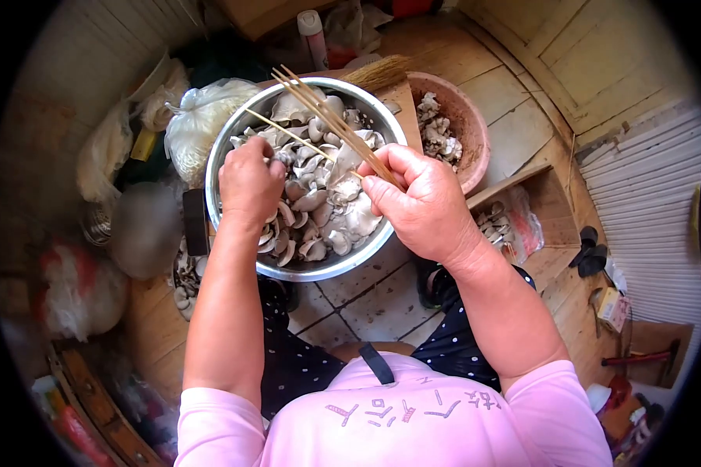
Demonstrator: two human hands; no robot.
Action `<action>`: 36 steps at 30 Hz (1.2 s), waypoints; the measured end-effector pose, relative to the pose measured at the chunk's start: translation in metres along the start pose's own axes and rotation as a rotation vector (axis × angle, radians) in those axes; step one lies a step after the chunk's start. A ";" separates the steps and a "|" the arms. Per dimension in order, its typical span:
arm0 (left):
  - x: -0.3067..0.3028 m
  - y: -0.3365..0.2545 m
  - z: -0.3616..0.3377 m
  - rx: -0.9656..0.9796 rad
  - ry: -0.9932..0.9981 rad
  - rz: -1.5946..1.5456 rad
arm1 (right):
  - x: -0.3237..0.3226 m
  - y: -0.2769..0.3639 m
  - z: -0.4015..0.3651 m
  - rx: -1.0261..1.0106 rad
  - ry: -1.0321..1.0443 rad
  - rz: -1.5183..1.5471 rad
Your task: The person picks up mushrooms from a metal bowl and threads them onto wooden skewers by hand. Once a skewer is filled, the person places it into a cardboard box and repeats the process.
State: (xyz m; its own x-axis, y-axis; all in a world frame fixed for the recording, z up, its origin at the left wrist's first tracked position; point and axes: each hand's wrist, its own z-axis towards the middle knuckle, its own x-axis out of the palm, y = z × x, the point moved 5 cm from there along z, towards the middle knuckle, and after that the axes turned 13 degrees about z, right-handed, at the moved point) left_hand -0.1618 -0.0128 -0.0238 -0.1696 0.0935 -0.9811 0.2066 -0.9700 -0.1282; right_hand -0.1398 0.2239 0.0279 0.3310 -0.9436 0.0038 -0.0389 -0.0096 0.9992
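Observation:
A wide metal basin (220, 148) in front of me is full of grey oyster mushrooms (311, 206). My right hand (428, 202) is closed around a bundle of thin bamboo skewers (335, 121), held over the basin's right side and pointing up and to the left. One single skewer (288, 134) angles away from the bundle, its tip near the far left rim. At the basin's left side, my left hand (251, 183) is over the mushrooms with curled fingers. What its fingertips pinch, if anything, is hidden.
A pink tub (481, 144) with mushroom pieces stands right of the basin. Nearby is a cardboard box (549, 202) with more mushrooms. A filled plastic bag (202, 128) sits to the left. A spray can (313, 39) and a straw broom (378, 71) are behind.

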 end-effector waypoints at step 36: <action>-0.015 0.024 -0.006 -0.494 -0.142 -1.832 | 0.013 -0.003 -0.004 0.051 0.080 -0.090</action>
State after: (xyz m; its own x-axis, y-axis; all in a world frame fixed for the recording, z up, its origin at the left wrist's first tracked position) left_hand -0.1481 -0.0362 -0.0129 -0.5303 0.7455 0.4038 -0.0800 0.4301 -0.8992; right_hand -0.1315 0.2135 0.0255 0.4093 -0.9089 -0.0805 -0.0533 -0.1118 0.9923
